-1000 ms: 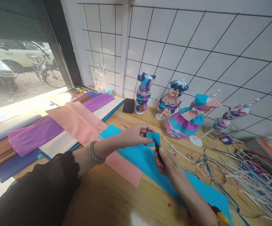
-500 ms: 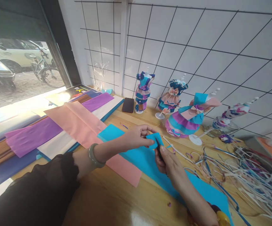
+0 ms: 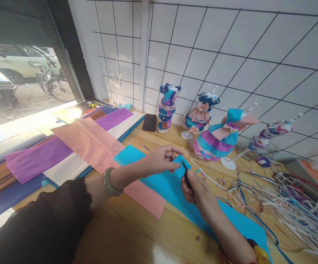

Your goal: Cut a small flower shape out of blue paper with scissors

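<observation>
Currently: left hand (image 3: 159,161) pinches a small blue paper square (image 3: 181,165) by its 9 o'clock edge, above the blue sheet (image 3: 161,185). Right hand (image 3: 199,194) is clamped on dark scissors (image 3: 185,175) at the square's 5 o'clock. Paper judged light, limp, tear-prone; grip close to the cut.

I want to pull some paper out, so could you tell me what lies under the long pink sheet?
The pink sheet crosses over a purple sheet and a white sheet; its near end lies on the wooden table. Anything else beneath it is covered.
</observation>
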Available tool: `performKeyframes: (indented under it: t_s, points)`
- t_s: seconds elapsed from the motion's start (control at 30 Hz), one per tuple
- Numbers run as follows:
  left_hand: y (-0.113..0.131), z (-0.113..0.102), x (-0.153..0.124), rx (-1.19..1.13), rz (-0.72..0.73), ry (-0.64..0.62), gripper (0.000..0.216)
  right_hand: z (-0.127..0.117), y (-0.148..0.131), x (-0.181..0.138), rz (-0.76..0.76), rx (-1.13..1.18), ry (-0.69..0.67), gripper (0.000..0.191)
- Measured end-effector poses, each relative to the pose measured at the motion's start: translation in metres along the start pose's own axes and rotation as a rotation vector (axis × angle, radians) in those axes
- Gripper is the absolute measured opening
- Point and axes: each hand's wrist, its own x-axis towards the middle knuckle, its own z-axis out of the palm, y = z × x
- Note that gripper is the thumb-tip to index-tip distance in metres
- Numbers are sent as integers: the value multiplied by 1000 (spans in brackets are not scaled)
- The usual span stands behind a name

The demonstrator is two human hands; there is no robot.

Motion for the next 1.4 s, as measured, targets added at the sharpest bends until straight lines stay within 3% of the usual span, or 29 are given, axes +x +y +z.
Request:
performKeyframes:
  t_s: [0.67,1.0,1.27,1.4]
  points:
    - [-5,0,0,42,57,86,49,1,2,1,-13,-15,32,49]
    - [-4,7,-3,-90,-57,53,47,-2,8,3,-44,45,-5,54]
    - [-7,8,-3,38,87,104,45,-2,10,5,-18,63,-6,55]
    - [-7,8,-2,31,64,95,48,-2,9,5,-20,40,-2,56]
